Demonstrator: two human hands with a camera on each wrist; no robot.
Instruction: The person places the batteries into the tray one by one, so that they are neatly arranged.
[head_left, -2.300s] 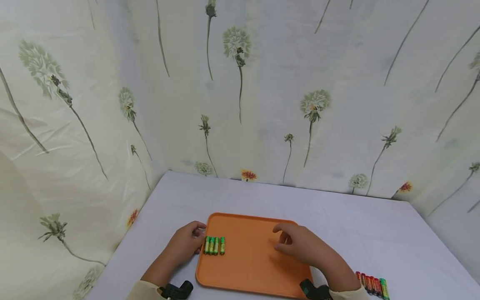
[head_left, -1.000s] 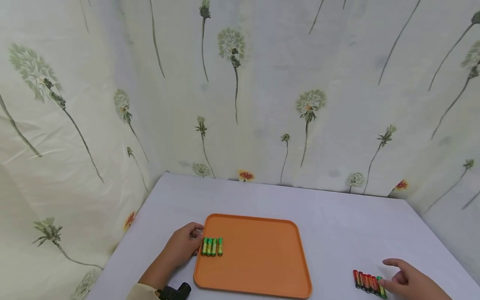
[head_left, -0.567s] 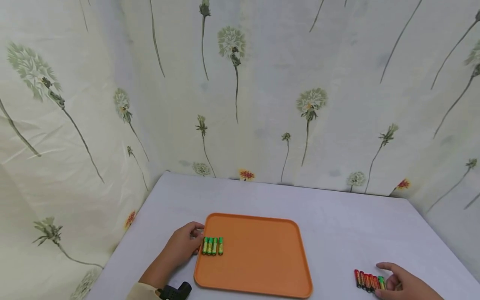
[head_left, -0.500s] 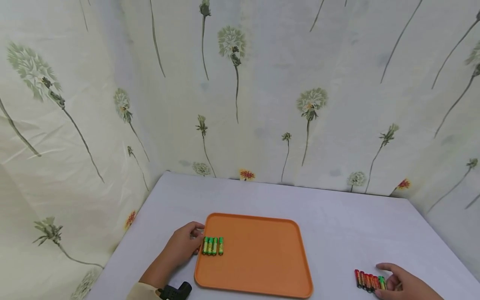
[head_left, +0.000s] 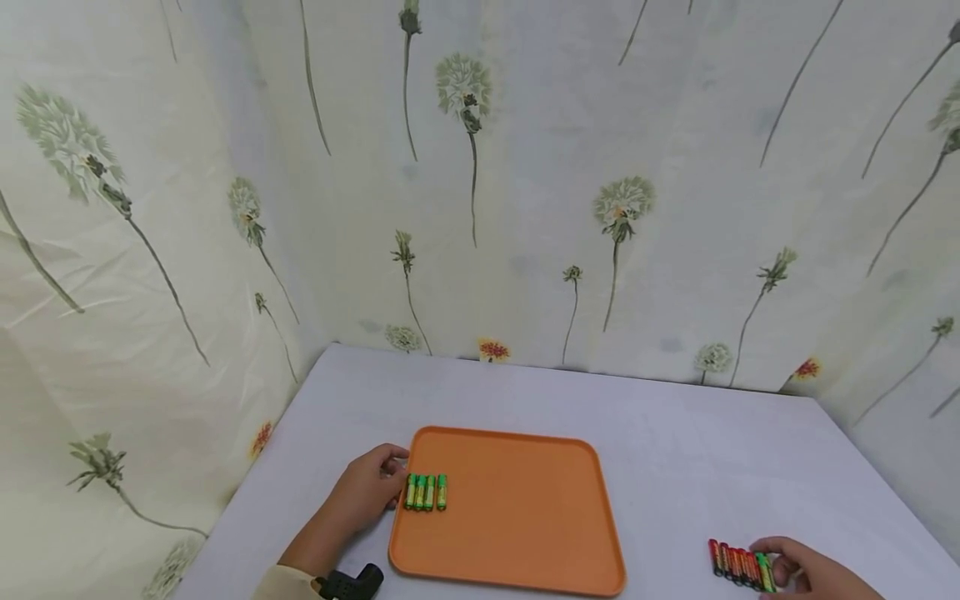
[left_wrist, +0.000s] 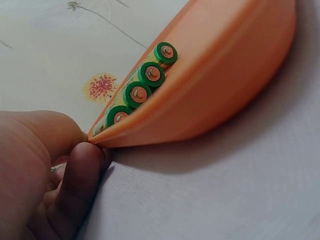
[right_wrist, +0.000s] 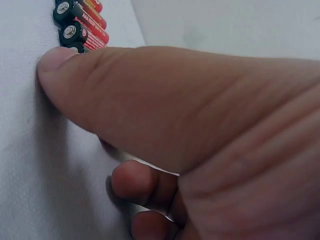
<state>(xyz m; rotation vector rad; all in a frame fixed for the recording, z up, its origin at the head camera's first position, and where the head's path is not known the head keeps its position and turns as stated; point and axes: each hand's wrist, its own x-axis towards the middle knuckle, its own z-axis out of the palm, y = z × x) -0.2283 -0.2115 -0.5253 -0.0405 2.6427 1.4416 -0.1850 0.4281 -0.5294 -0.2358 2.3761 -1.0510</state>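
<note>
My left hand [head_left: 366, 487] pinches the left rim of an orange tray [head_left: 517, 533] between thumb and fingers. Several green batteries [head_left: 430, 492] lie side by side on the tray, just inside that rim; the left wrist view shows their metal ends. At the lower right, my right hand [head_left: 813, 575] holds a green battery [head_left: 765, 572] end to end, index finger at its far end and thumb at its near end. This battery closes a row of red AAA batteries [head_left: 735, 567] on the table. In the right wrist view the thumb hides it.
A white cloth covers the table [head_left: 675, 467]. Behind and to the left hangs a curtain [head_left: 525, 208] printed with dandelions. A black wrist camera [head_left: 348, 583] sits on the left wrist, close to the tray's near left corner.
My right hand has gone from above the tray to the battery row at the right, and its index finger and thumb have closed on the green battery. The left hand stays on the rim.
</note>
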